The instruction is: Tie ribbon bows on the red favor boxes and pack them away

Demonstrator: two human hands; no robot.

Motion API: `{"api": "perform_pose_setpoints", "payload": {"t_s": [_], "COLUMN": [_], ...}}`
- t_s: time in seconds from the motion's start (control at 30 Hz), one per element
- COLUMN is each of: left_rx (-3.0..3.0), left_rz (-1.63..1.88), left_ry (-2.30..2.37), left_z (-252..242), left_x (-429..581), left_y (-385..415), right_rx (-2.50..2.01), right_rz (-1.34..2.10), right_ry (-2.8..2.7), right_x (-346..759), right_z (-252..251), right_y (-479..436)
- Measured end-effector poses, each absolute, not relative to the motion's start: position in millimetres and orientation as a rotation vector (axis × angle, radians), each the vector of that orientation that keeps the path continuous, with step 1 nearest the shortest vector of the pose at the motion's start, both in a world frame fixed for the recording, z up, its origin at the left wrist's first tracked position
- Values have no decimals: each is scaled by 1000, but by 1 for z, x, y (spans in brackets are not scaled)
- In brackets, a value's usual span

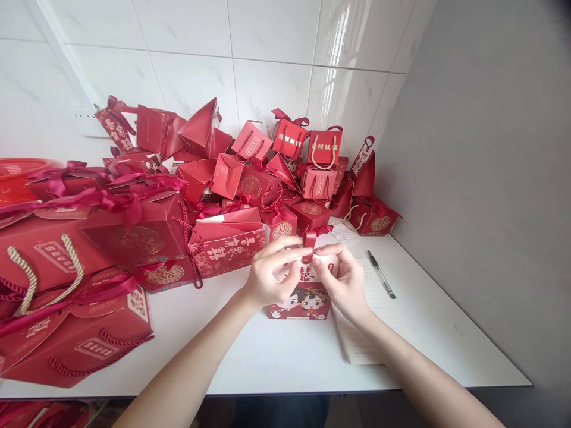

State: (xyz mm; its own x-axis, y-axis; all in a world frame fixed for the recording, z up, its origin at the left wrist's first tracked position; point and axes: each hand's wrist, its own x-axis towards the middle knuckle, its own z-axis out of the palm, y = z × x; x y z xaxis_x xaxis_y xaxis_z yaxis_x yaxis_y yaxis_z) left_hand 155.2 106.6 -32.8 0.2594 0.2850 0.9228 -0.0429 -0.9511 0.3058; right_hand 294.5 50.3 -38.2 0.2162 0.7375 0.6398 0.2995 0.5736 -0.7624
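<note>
A small gift box [300, 310] with two cartoon figures on its front stands upright on the white table, between my hands. Above its top rises a loop of red ribbon [309, 239]. My left hand [277, 267] pinches the ribbon from the left, fingers closed. From the right, my right hand [342, 276] pinches the same ribbon near its base, thumb and forefinger together. My fingers cover the upper part of the box, so how the ribbon joins it is hidden.
Red gift boxes [134, 241] with ribbons and rope handles are heaped along the left and back, against the tiled wall [272, 35]. To the right lie an open notebook [363, 351] and a pen [381, 274]. A grey wall [482, 178] borders the right side. An orange basket [22, 169] sits far left.
</note>
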Motion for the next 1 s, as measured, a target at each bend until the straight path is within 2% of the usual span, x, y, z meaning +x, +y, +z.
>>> {"api": "perform_pose_setpoints", "payload": {"t_s": [1.0], "left_rx": [2272], "left_rz": [1796], "left_ry": [233], "left_z": [-31], "left_x": [157], "left_y": [107], "right_rx": [-1017], "right_rz": [462], "right_ry": [-1336], "right_x": [294], "right_z": [-35], "right_y": [50]}}
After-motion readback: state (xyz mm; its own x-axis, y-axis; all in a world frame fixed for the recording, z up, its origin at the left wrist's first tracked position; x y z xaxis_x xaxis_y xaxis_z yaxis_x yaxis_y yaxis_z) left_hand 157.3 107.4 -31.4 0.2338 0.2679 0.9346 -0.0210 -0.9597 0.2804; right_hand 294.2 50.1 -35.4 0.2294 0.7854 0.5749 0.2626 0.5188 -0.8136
